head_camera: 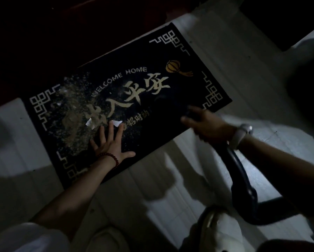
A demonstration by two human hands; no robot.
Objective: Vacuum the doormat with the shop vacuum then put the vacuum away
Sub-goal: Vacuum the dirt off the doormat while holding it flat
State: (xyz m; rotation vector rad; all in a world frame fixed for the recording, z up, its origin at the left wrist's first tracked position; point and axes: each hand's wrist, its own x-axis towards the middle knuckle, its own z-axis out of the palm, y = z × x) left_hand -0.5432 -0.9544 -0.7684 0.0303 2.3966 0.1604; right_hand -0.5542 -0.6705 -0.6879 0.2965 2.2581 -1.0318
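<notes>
On the dim pale tiled floor [170, 170], the black rectangular doormat with gold lettering [134, 84] is lying dusty while the left hand [110, 142] is pressing flat, fingers spread, and the right hand [205, 124] is gripping the dark vacuum hose [243, 175], whose suction could be lifting the mat or clogging on white paper scraps [90, 122].

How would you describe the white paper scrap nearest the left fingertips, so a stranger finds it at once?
Start at the dark doormat with WELCOME HOME lettering. On its dusty half, find the left hand pressed flat. Just beyond its fingertips lies the paper scrap: bright white and wide, unlike the smaller scrap further left and the tan dust.
</notes>
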